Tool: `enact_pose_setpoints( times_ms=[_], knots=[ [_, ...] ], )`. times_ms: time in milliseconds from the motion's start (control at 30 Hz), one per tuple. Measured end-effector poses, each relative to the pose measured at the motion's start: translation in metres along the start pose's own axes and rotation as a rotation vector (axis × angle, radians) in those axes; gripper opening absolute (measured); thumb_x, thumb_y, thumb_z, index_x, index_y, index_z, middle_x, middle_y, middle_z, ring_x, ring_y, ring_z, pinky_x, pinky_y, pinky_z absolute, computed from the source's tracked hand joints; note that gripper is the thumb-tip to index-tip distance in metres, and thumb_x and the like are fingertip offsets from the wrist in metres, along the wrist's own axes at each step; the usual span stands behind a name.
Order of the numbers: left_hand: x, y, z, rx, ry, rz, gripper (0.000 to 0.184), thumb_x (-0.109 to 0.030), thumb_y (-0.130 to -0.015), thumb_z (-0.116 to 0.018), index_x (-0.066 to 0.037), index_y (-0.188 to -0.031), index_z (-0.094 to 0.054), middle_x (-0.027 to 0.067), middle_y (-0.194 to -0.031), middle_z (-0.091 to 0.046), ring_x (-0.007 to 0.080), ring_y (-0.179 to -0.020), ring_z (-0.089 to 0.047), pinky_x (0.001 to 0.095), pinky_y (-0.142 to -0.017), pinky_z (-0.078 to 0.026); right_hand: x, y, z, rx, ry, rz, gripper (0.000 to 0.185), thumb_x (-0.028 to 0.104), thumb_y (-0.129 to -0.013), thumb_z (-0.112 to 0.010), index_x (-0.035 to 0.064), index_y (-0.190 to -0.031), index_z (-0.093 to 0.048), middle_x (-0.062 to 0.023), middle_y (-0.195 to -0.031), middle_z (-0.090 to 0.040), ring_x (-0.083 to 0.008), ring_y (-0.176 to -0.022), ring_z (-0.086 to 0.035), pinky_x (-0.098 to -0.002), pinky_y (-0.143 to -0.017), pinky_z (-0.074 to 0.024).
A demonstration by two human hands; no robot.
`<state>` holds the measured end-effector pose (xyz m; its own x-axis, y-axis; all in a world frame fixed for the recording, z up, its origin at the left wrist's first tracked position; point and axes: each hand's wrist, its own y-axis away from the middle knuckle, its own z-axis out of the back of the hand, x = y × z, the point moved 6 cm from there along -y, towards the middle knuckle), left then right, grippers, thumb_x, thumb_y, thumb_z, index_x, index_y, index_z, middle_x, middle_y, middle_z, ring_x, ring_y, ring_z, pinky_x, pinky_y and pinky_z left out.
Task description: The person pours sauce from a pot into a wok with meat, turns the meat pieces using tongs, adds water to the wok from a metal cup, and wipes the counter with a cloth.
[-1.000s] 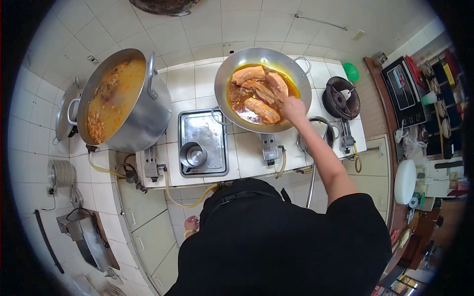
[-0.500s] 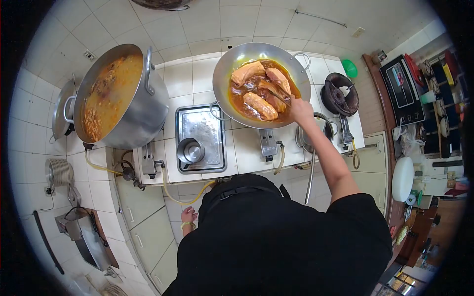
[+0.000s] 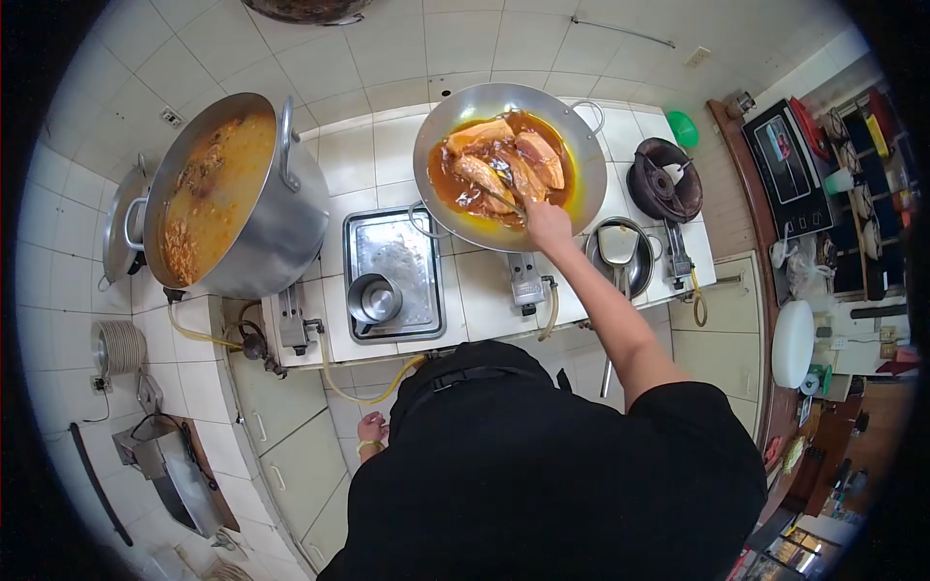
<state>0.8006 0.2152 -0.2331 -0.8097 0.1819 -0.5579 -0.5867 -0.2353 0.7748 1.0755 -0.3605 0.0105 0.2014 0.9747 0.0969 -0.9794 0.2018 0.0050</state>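
In the head view, my right hand (image 3: 549, 225) is closed around what look like tongs (image 3: 508, 201), reaching in over the near side of a wide metal wok (image 3: 591, 179). Their thin ends are down among several large chunks of meat (image 3: 477, 179) in glossy brown-orange sauce. The exact grip of the tongs' tips on the meat is hard to make out. My left hand (image 3: 371, 428) hangs low beside my body, below the counter edge, with loosely curled fingers and nothing visible in them.
A tall pot (image 3: 295, 218) of orange soup stands left. A metal tray (image 3: 417, 247) carries a small metal cup (image 3: 374, 298). Right of the wok are a pan (image 3: 641, 261) with a long-handled utensil and a bare burner (image 3: 668, 184). A yellow hose (image 3: 392, 380) loops below the counter.
My right hand has moved left and slightly nearer along the wok with the tongs. The meat chunks have shifted in the sauce. My left hand has barely moved.
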Motion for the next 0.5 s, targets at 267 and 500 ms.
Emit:
enact_pose_setpoints(
  times_ms=[267, 500],
  knots=[
    [0.004, -0.007, 0.007, -0.012, 0.128, -0.020, 0.028, -0.010, -0.085, -0.059, -0.001, -0.111, -0.055, 0.0106, -0.079, -0.061, 0.0182, -0.054, -0.060, 0.0267, -0.045, -0.048, 0.006, 0.007, 0.028, 0.083, 0.049, -0.050, 0.015, 0.011, -0.074, -0.053, 0.0028, -0.079, -0.064, -0.0170, -0.076, -0.065, -0.0318, -0.071, -0.066, -0.0414, -0.064, -0.0530],
    [0.046, 0.012, 0.007, 0.022, 0.068, -0.055, 0.025, -0.017, -0.083, -0.062, -0.001, -0.104, -0.060, 0.0084, -0.077, -0.064, 0.0147, -0.061, -0.060, 0.0277, -0.050, -0.048, -0.021, -0.003, 0.070, 0.127, 0.014, -0.143, 0.020, 0.016, -0.073, -0.057, 0.0039, -0.087, -0.065, -0.0192, -0.084, -0.065, -0.0323, -0.081, -0.065, -0.0401, -0.070, -0.0525]
  ],
)
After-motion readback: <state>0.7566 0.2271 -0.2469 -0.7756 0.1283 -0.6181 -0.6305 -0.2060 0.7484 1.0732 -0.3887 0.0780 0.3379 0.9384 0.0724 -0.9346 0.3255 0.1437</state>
